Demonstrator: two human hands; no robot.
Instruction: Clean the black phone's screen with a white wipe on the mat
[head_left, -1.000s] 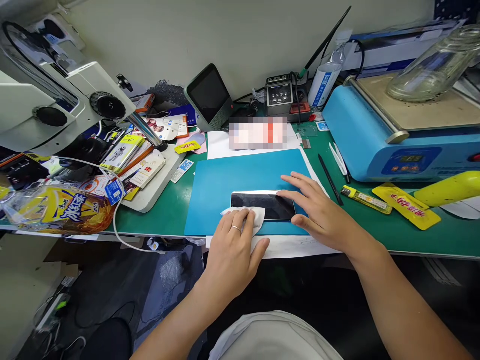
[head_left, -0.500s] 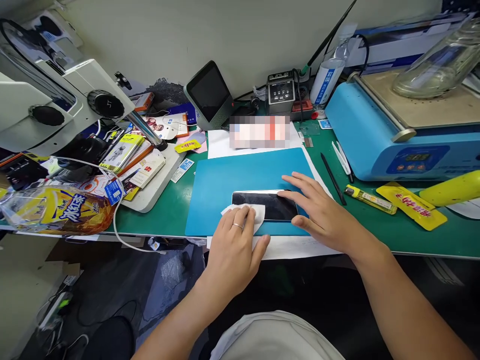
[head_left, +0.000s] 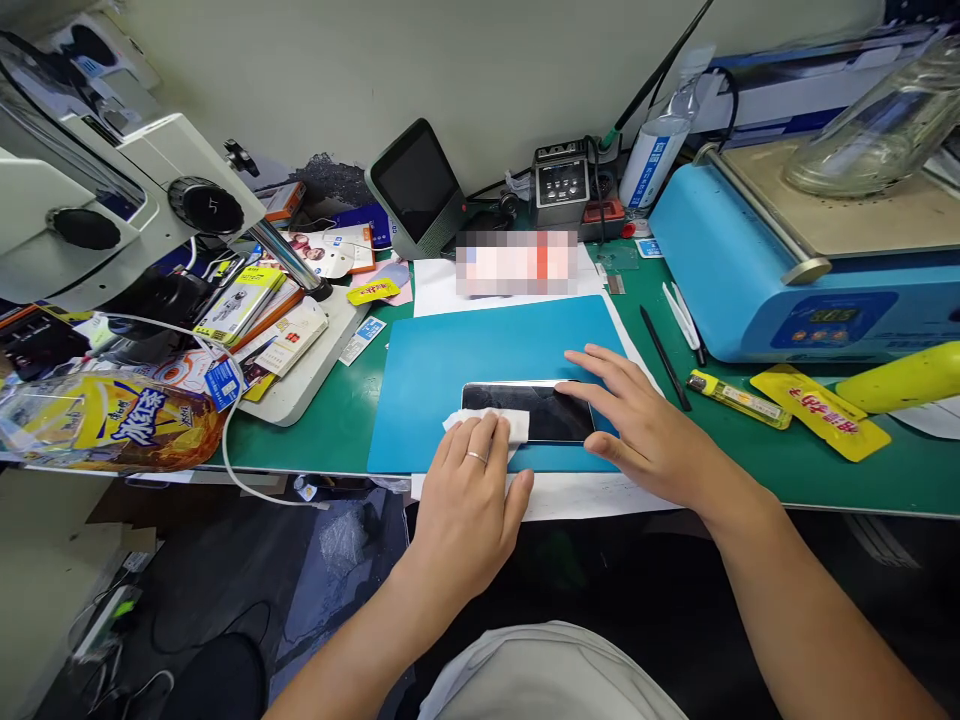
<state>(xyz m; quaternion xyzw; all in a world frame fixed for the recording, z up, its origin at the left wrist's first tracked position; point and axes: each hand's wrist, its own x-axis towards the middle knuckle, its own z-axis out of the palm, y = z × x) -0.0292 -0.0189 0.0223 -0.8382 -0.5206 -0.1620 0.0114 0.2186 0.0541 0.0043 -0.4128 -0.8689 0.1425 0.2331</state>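
Note:
A smartphone [head_left: 559, 412] with a dark glass face lies flat on a blue mat [head_left: 450, 350], its long side running left to right. My left hand [head_left: 471, 490], with a ring on one finger, presses a folded white tissue [head_left: 517, 425] onto the phone's left end. The fingers lie close together on the tissue and hide part of it. My right hand [head_left: 641, 430] is at the phone's right end, fingers spread. Its index fingertip touches the glass near the far edge and its thumb is by the near right corner.
A microscope [head_left: 187, 190] and a drink bottle [head_left: 112, 420] stand to the left. Tweezers [head_left: 682, 318], a black pen-like tool [head_left: 665, 358] and yellow packets [head_left: 821, 410] lie right, before a blue heating machine [head_left: 720, 270]. Behind are a small screen [head_left: 418, 185] and a soldering station [head_left: 561, 188].
The tissue's near corner has shifted slightly under my left hand, which stays at the phone's left end. The view has moved a little; the phone and right hand keep their places.

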